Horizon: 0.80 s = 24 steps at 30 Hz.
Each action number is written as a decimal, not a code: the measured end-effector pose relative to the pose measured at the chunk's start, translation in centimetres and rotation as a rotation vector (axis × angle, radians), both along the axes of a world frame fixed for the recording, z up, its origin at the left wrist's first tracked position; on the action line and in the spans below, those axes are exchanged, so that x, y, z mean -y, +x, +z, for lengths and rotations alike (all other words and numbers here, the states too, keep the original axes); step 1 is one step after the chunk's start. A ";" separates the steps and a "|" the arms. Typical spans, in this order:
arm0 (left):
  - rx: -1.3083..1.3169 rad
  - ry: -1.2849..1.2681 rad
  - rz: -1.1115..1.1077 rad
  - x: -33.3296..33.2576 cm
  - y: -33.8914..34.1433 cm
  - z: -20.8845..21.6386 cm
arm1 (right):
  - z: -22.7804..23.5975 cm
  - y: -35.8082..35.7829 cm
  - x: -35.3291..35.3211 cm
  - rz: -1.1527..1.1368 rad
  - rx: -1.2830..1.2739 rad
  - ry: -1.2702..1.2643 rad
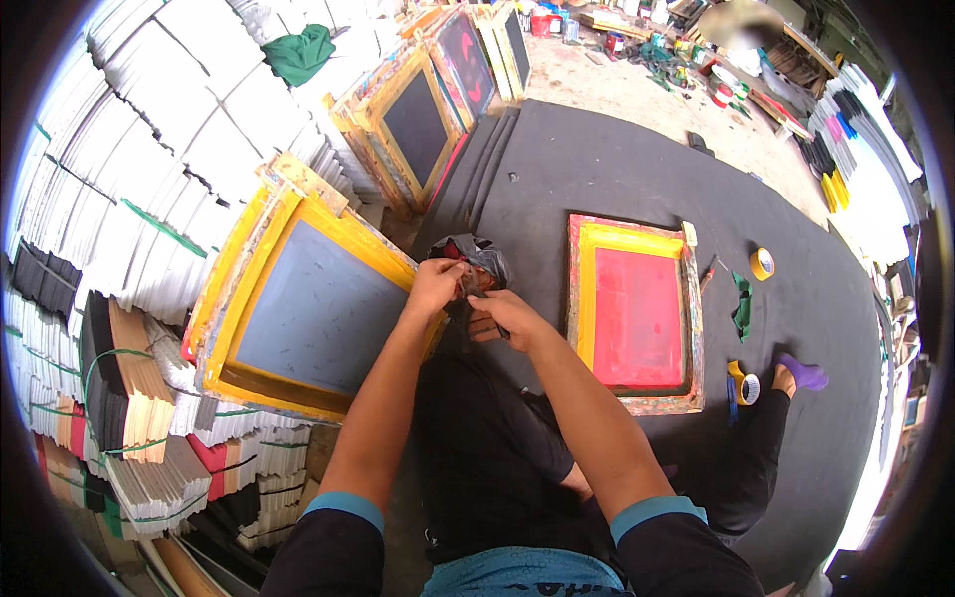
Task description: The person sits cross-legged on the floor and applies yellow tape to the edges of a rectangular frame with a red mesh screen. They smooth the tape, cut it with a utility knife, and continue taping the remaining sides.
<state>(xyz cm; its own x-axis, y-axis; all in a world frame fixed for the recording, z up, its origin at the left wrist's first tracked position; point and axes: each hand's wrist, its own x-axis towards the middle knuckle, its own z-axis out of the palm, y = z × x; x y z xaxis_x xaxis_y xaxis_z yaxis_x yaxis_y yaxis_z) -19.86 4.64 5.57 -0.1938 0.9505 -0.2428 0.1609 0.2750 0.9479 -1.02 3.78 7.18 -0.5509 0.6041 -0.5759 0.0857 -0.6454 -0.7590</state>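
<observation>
My left hand [438, 287] and my right hand [509, 316] come together in front of me, fingers closed in a pinch. Between and below the fingertips is something small and dark, too hidden to name. Just beyond them lies a crumpled dark grey plastic bag [486, 257] with reddish material showing in it; whether the hands grip the bag itself is unclear. To the left leans a framed screen [318, 298] with a grey-blue mesh and yellow taped border. On the right a second framed screen [639, 318], red-coated with yellow edging, lies on the black mat [597, 159].
Right of the red screen are a tape roll [762, 264], a green cloth scrap [742, 306], a thin tool [709, 273] and another tape roll [749, 388]. My socked foot [808, 376] rests nearby. Bundled sheets [149, 149] rise at left; more frames [416, 134] lean beyond.
</observation>
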 end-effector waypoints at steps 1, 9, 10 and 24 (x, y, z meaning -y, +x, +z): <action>0.016 0.000 -0.004 -0.1 0.1 0.2 | 0.0 0.1 -0.2 0.008 -0.011 -0.023; -0.690 0.153 -0.036 -0.6 0.3 -0.3 | 0.4 1.3 1.5 0.117 0.064 0.083; -0.757 0.102 -0.024 -0.6 0.6 0.3 | 0.5 1.8 1.7 0.125 0.076 0.088; -0.937 0.503 0.198 1.4 5.3 2.5 | -0.6 17.9 7.8 -0.252 0.026 0.073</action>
